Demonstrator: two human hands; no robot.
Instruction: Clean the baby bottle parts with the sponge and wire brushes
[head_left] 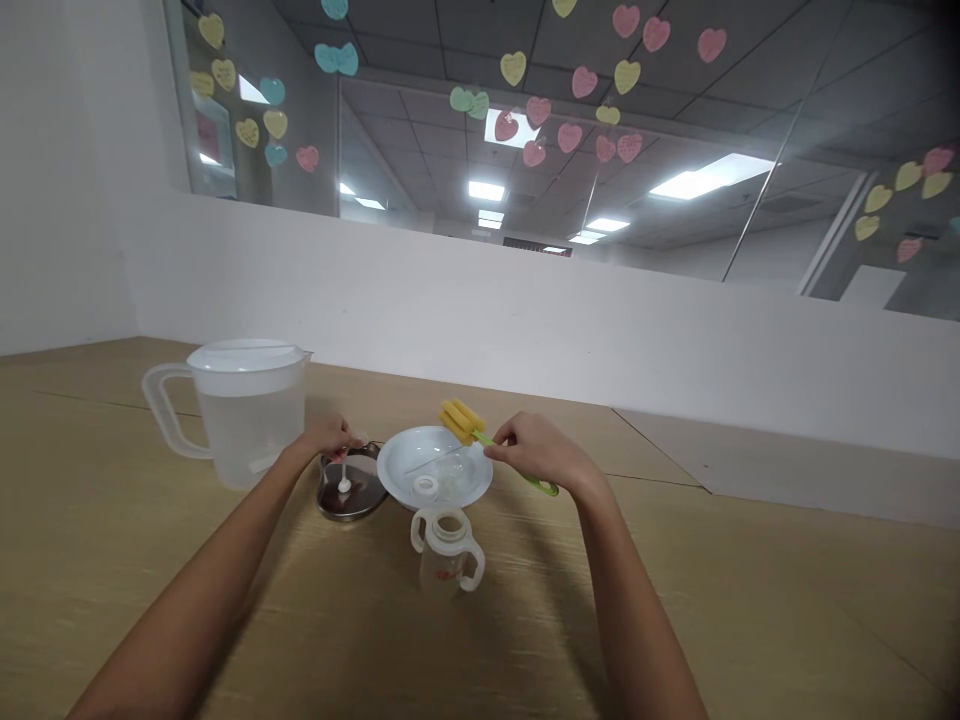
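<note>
My right hand (536, 448) is closed on the green handle of a brush with a yellow sponge head (462, 421), held over the right rim of a white bowl (390, 470). A white ring (426, 486), a clear piece and a thin stick lie in the bowl. Fingers pinched, my left hand (337, 438) is above a round metal tray (367, 476); a small white piece (344, 484) shows below the fingers, but what they grip is too small to name. In front of the bowl stands an uncapped two-handled bottle (445, 555).
A large lidded plastic pitcher (253, 420) with clear liquid stands at the left, beyond my left forearm. The wooden table (750, 600) meets a white wall (450, 310) at the back. Above it are glass panes with heart-shaped notes.
</note>
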